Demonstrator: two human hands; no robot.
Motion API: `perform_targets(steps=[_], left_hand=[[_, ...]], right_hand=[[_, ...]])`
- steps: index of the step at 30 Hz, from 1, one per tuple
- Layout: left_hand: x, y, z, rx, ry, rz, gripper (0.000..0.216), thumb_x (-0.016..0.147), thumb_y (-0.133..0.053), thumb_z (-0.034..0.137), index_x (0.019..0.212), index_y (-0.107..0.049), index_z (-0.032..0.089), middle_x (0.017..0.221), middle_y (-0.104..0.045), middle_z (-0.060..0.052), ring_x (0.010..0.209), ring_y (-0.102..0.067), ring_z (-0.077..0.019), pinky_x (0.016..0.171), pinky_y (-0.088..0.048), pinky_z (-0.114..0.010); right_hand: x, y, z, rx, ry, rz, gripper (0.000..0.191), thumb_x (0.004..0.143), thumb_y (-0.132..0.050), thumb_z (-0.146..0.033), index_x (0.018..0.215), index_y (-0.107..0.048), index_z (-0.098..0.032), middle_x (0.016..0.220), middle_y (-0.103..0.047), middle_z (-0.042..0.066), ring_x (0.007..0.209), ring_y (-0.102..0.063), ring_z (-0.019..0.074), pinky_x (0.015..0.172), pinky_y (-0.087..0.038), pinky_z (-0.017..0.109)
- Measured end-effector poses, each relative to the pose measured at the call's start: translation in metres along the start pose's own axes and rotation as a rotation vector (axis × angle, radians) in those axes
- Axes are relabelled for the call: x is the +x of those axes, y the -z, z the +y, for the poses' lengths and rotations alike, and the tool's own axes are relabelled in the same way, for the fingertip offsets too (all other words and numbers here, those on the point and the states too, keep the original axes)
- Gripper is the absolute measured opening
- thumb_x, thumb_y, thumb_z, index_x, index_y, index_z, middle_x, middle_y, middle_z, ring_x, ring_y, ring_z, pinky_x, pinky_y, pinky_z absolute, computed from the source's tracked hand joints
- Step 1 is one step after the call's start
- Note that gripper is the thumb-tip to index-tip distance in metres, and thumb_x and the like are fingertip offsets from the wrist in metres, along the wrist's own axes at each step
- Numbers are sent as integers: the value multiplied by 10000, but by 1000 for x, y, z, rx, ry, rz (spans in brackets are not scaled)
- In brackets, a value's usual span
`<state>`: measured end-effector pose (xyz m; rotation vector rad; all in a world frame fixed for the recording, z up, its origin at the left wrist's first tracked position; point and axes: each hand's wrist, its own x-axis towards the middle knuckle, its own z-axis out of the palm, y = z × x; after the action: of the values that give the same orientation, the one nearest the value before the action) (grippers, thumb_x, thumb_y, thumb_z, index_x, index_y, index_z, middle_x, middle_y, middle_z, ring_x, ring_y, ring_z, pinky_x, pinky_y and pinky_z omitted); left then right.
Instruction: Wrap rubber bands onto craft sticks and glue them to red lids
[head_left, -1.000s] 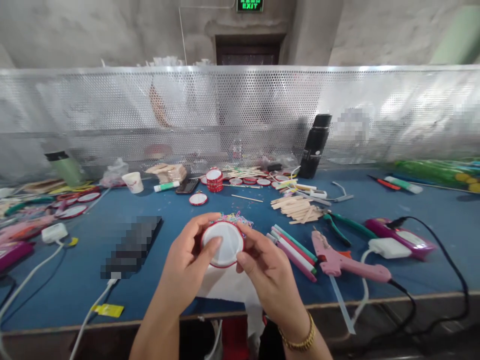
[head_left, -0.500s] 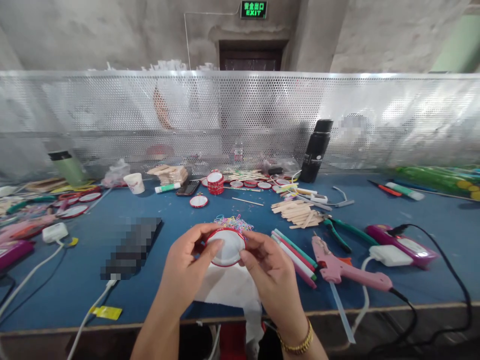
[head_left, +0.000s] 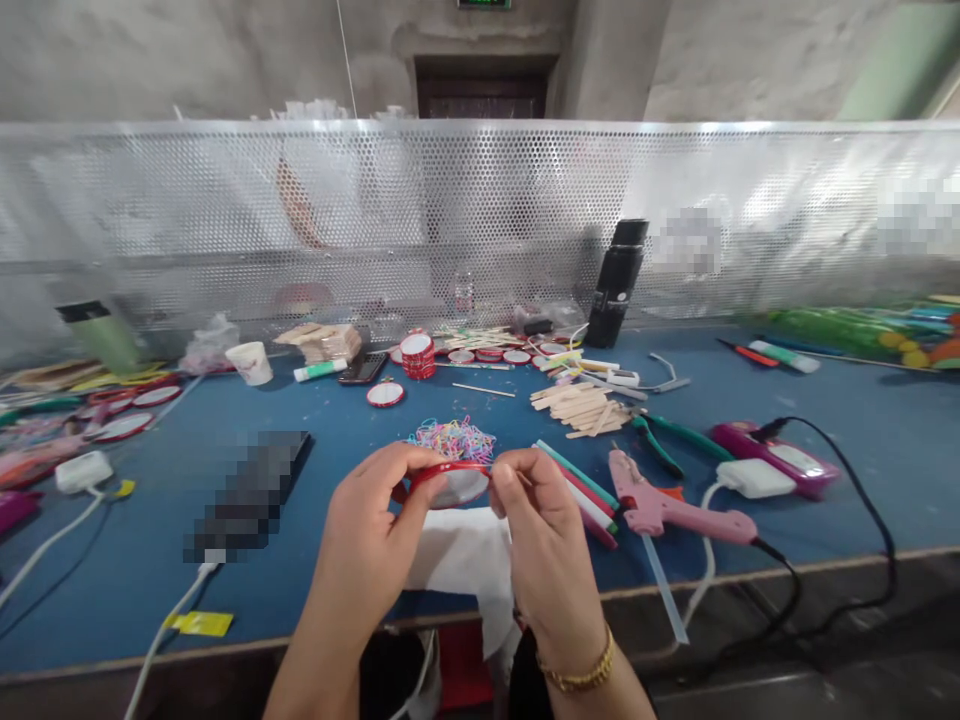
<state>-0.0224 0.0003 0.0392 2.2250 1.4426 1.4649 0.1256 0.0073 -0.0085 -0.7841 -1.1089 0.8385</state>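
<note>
So you hold a little red-rimmed round lid [head_left: 452,483] with both hands, just above the white cloth [head_left: 465,558].
Your left hand [head_left: 373,530] pinches its left edge, thumb on the white face, so it stays steady. Your right hand [head_left: 541,545] pinches the right rim, fingers closed on it. Behind the lid lies a heap of bright rubber bands [head_left: 452,438]; right of the lid rest coloured sticks [head_left: 581,492] and a pink glue gun [head_left: 667,508], easy to reach.

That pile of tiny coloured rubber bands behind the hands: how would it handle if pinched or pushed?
The coloured rubber bands lie as a loose, tangled heap of thin loops on the blue table, so they are probably floppy and very light. A push would likely scatter them rather than slide the pile whole. A pinch might lift a clump, with strays dropping off.
</note>
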Motion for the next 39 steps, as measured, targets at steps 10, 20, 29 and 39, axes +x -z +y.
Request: perform_targets(steps=[10,20,29,39], left_hand=[[-4,6,0,34,-53,-181,161,966,-622,203,937,-762,276,927,-751,-18,910,-670,-208,837,-496,-332],[-6,3,3,-725,427,-126,228,815,-811,403,812,-715,196,874,-691,-36,798,-647,-179,710,-527,-274],[-2,1,16,-640,358,-191,136,747,-856,345,727,-812,218,1061,-780,-103,983,-721,-265,895,-589,-400],[-2,8,0,-606,196,-231,83,801,-833,279,750,-799,224,883,-747,-62,879,-667,-213,881,-543,-360]], right_hand=[[5,6,5,-146,89,228,271,999,-597,-451,857,-600,-221,750,-548,-25,688,-500,134,675,-425,279],[6,11,-2,3,-6,68,269,982,-643,-460,867,-609,-219,790,-597,-13,685,-510,127,660,-437,274],[0,7,-15,-169,177,-23,163,918,-749,-318,778,-741,-234,739,-622,0,719,-550,167,675,-436,307],[4,9,-14,316,-209,-268,325,860,-697,-480,737,-539,-224,826,-552,24,733,-500,167,644,-477,292]])
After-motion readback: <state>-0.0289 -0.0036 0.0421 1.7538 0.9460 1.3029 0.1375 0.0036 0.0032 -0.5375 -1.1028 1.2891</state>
